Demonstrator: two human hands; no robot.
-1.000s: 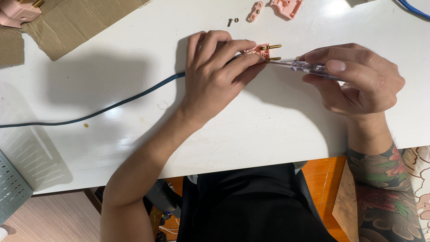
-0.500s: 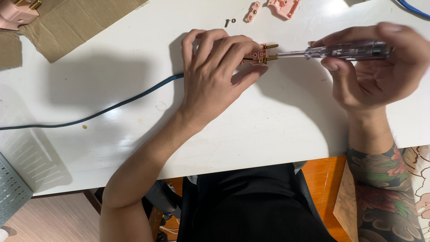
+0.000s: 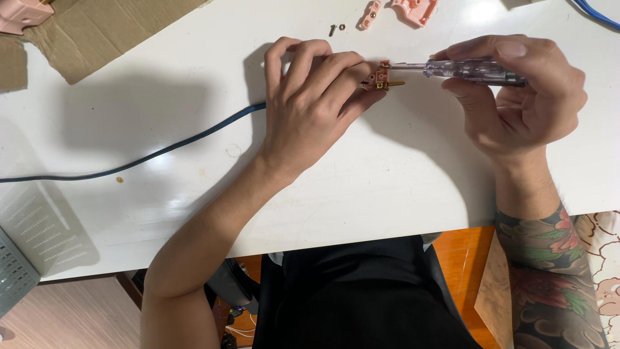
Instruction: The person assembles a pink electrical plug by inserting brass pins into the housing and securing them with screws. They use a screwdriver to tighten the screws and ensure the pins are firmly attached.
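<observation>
My left hand [image 3: 313, 97] presses a small pink plug body [image 3: 380, 76] with brass prongs down on the white table [image 3: 361, 187]. A dark blue cable [image 3: 161, 152] runs from under that hand off to the left edge. My right hand [image 3: 523, 97] grips a screwdriver [image 3: 475, 70] with a clear purple handle, held level, its metal tip touching the plug's top. The fingers of my left hand hide most of the plug.
Pink plug cover pieces [image 3: 413, 9] and a smaller pink clamp [image 3: 369, 14] lie at the far edge, with two small screws [image 3: 336, 28] beside them. Brown cardboard [image 3: 97, 32] covers the far left corner. A grey perforated object [image 3: 16, 278] sits at the lower left.
My right hand has rolled the screwdriver between its fingers and shifted its grip on the handle. My left hand and the plug have stayed where they were.
</observation>
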